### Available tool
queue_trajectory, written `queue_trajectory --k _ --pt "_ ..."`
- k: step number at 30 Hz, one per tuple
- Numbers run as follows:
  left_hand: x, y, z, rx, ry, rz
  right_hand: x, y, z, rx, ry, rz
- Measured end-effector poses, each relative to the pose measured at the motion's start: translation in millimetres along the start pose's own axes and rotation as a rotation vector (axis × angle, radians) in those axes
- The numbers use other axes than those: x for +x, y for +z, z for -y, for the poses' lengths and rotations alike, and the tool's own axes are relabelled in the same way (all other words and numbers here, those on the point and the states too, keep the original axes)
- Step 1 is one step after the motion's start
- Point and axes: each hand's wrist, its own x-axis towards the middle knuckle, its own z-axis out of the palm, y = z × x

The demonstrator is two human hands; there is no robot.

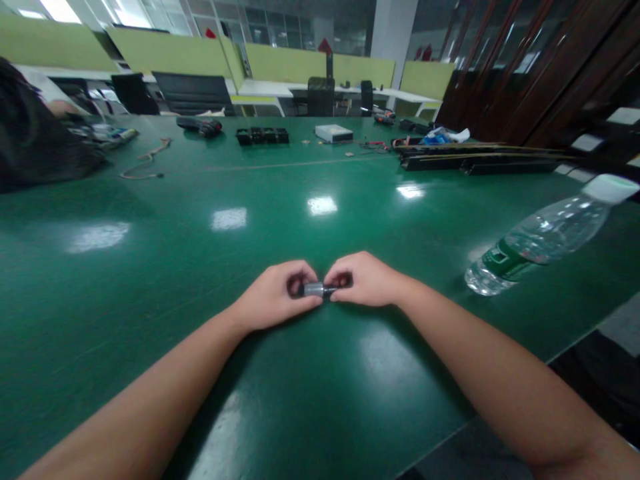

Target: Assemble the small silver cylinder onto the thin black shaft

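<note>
just below the centre of the view, at the glossy green tabletop [165, 280], a small silver-and-black cylinder [314, 289] lies level between two bare hands. the left hand [274, 293] has its fingers clamped on the silver end; the right hand [369, 280] has its fingers clamped on the dark end. from them, between two and three o'clock, is a clear plastic bottle [565, 225] with a white cap and green label [510, 259], its pale markings too blurred to read. at twelve o'clock sits a flat white box [333, 133]; at eleven, a black segmented block [263, 137].
</note>
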Motion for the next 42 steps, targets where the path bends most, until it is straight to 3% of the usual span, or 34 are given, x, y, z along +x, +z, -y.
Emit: queue_trajectory --k 15,35,42 --pt "-1 0.2 1 0.019 0.03 -0.015 -1 0 2 -0.025 0.009 -0.004" --pt "0 -0.1 -1 0.022 0.022 -0.016 -5 -16 -3 0.002 0.092 0.093" --pt "0 -0.2 -1 0.019 0.014 -0.012 -7 -20 -6 -0.038 0.059 0.093"
